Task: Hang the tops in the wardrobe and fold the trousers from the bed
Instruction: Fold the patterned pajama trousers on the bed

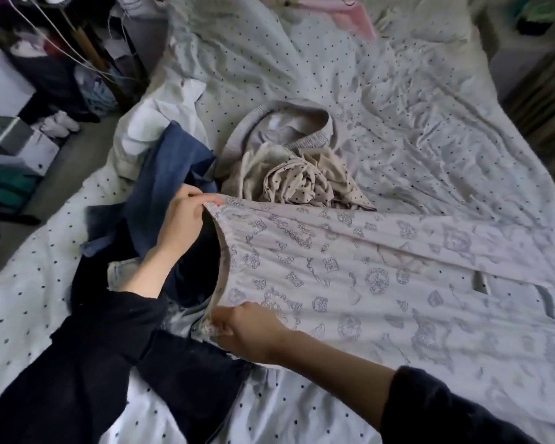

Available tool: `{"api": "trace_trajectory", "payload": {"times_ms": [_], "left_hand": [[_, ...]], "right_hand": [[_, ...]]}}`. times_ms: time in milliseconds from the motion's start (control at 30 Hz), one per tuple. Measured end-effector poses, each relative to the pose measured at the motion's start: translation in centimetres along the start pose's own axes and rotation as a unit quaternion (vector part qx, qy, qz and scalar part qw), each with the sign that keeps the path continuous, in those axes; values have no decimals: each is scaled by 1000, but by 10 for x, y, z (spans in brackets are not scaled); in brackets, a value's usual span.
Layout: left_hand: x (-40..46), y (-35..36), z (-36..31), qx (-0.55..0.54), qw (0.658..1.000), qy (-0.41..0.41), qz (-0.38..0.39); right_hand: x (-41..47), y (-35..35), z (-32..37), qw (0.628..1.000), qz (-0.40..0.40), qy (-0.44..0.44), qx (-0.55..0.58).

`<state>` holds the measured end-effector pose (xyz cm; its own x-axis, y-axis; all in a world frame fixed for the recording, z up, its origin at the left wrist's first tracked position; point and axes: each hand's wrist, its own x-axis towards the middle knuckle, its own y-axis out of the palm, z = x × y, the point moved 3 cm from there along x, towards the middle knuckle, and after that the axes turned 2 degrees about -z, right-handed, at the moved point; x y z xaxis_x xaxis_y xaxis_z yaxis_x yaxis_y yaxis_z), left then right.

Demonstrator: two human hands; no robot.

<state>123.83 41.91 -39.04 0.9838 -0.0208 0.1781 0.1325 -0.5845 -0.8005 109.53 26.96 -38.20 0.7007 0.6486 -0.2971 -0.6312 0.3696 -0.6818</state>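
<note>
Pale patterned trousers (382, 277) with blue-grey prints lie stretched across the bed toward the right. My left hand (181, 219) pinches the far end of their elastic waistband. My right hand (247, 328) grips the near end of the same waistband, so the band is held taut between both hands. Blue jeans (170, 174) and a dark navy garment (186, 357) lie under and left of my hands. A beige spotted garment (298, 181) sits crumpled beyond the trousers, against a grey elastic-waisted garment (269, 129).
A white garment (154, 123) lies at the bed's left edge. The dotted sheet (398, 107) is wrinkled at the far side, with a pink item (350, 14) near the pillow. Cluttered shelves, cables and boxes (29, 136) stand on the floor to the left.
</note>
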Motion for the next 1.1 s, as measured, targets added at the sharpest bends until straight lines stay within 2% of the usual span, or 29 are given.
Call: {"api": "trace_trajectory", "payload": {"times_ms": [67, 167, 233, 367, 467, 600, 733, 833, 967, 1033, 1100], "left_hand": [[-9, 12, 9, 17, 999, -20, 31], [-22, 34, 16, 44, 990, -75, 116], [-23, 38, 10, 78, 988, -69, 115], [-22, 35, -30, 128, 991, -28, 7], [-21, 49, -76, 121, 992, 13, -33], [-25, 105, -144, 93, 990, 107, 22], [-30, 175, -208, 85, 979, 158, 100], [-35, 234, -253, 89, 969, 186, 137], [-40, 305, -296, 147, 945, 220, 191], [-40, 343, -315, 192, 926, 235, 224], [-37, 364, -333, 218, 918, 245, 222]], "right_hand": [[11, 13, -6, 1000, 27, 12, 10], [18, 29, -26, 991, 114, 65, 7], [14, 29, -42, 987, 135, 82, 25], [-7, -5, -79, 988, 57, 116, 84], [-35, -42, -121, 983, -36, 160, 87], [-92, -89, -190, 954, -164, 242, 59], [-160, -122, -270, 914, -260, 312, -4], [-207, -137, -340, 888, -262, 366, -92], [-255, -143, -421, 865, -201, 427, -172], [-277, -145, -462, 859, -184, 436, -193], [-292, -152, -494, 857, -181, 430, -220]]}}
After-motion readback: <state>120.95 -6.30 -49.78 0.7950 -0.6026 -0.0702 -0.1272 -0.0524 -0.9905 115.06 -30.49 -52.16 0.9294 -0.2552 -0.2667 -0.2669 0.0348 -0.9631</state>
